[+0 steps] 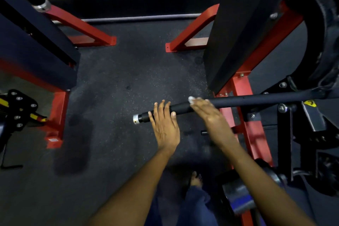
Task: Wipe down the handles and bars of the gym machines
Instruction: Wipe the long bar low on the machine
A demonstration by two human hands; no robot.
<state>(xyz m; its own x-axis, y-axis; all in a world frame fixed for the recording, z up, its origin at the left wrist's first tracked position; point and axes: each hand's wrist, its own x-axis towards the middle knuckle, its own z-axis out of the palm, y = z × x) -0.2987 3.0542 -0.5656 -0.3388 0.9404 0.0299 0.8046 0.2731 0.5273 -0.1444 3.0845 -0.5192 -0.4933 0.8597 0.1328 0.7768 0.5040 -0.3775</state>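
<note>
A long black handle bar with a silver end cap juts left from the red and black machine on the right. My left hand lies over the bar near its free end, fingers curled loosely across it. My right hand presses a small white wipe onto the bar just to the right; only the wipe's edge shows past my fingertips. The right hand is blurred.
Red machine frame legs stand on the dark speckled rubber floor ahead. A black upright panel rises at right, another machine at left with a yellow-tipped pin. My leg and foot are below.
</note>
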